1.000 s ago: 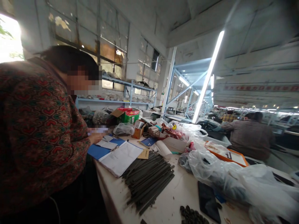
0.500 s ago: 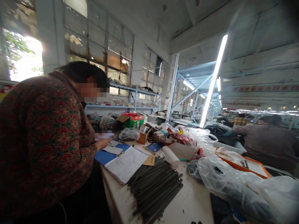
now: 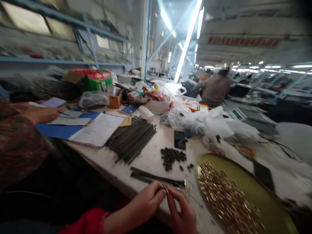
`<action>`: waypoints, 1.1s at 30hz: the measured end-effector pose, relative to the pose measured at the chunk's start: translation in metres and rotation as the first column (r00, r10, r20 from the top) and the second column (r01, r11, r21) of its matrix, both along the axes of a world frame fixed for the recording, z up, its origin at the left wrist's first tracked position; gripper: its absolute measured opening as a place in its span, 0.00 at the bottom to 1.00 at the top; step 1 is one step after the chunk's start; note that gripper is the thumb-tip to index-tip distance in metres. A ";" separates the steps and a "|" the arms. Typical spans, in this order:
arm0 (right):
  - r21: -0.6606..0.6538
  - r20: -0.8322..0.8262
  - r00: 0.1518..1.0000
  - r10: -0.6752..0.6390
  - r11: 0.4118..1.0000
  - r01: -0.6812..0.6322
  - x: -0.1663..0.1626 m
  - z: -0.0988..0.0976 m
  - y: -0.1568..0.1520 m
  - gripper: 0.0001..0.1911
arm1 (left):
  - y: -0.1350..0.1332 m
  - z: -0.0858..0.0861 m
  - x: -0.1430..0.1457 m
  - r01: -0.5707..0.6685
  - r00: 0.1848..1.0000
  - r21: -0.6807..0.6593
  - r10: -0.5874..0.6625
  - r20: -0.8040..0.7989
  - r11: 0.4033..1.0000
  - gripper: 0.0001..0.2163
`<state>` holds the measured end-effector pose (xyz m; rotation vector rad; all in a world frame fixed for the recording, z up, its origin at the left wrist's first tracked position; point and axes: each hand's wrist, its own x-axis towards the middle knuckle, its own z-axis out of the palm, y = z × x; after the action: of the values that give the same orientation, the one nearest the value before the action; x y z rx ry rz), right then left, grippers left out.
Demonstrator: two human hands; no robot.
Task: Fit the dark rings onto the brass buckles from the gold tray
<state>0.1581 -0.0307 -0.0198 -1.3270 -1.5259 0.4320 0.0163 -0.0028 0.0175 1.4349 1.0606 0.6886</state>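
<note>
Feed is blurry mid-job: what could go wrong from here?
1. The part, pinched between left hand and right hand, hangs at the table edge; a slip could drop it off.
2. The loose rods lie just beyond the hands; a nudge might roll them off.
3. The heaped tray sits beside the right hand; a bump might spill it.

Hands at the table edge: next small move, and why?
Likely slide the right hand forward to the nearest black rod. It and the left hand meet fingertip to fingertip on a small brass piece, and that rod lies on the table just beyond them, nearer than the brass-filled tray.
</note>
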 end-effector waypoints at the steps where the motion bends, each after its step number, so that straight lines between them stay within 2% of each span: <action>1: -0.038 -0.016 0.998 0.065 0.997 -0.065 0.004 0.000 0.001 0.06 | -0.001 0.000 0.000 0.016 0.999 0.036 -0.015 -0.028 0.999 0.11; 6: -0.192 -0.233 0.972 -0.007 0.981 -0.038 0.011 0.012 0.001 0.05 | -0.004 0.008 -0.005 0.088 0.990 0.094 -0.077 -0.116 0.992 0.08; 11: -0.074 -0.026 0.989 0.148 0.986 -0.149 0.008 0.023 -0.012 0.10 | -0.008 0.010 -0.004 0.037 0.983 0.133 -0.012 -0.182 0.990 0.06; 15: -0.052 0.054 0.988 0.146 0.988 -0.143 0.008 0.025 -0.017 0.10 | -0.009 0.010 -0.005 -0.028 0.971 0.179 0.069 -0.228 0.983 0.05; 20: -0.098 0.117 0.985 0.127 0.988 -0.115 0.010 0.021 -0.011 0.08 | -0.010 0.009 -0.006 0.016 0.964 0.201 0.038 -0.262 0.980 0.05; 22: -0.158 0.061 0.990 0.130 0.980 -0.119 0.011 0.018 -0.008 0.06 | -0.008 0.007 -0.006 0.051 0.965 0.196 0.003 -0.263 0.979 0.08; 24: -0.274 -0.109 0.981 0.158 0.944 -0.182 0.012 0.015 -0.004 0.05 | -0.004 0.004 -0.006 0.116 0.965 0.185 -0.067 -0.252 0.976 0.14; 26: -0.384 -0.355 0.921 0.158 0.874 -0.298 0.013 0.013 -0.001 0.08 | 0.002 -0.001 -0.007 0.196 0.966 0.193 -0.155 -0.207 0.961 0.18; 29: -0.449 -0.662 0.748 0.046 0.775 -0.445 0.013 0.009 0.005 0.13 | 0.012 -0.009 -0.007 0.290 0.956 0.220 -0.271 -0.114 0.931 0.19; 33: -0.440 -0.849 0.513 -0.126 0.705 -0.556 0.010 -0.001 0.014 0.15 | 0.022 -0.021 -0.003 0.302 0.953 0.168 -0.296 -0.058 0.938 0.17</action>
<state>0.1681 -0.0171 -0.0207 -1.0942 -0.6572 1.7078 0.0132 0.0188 -0.0032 1.7216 0.7959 0.5492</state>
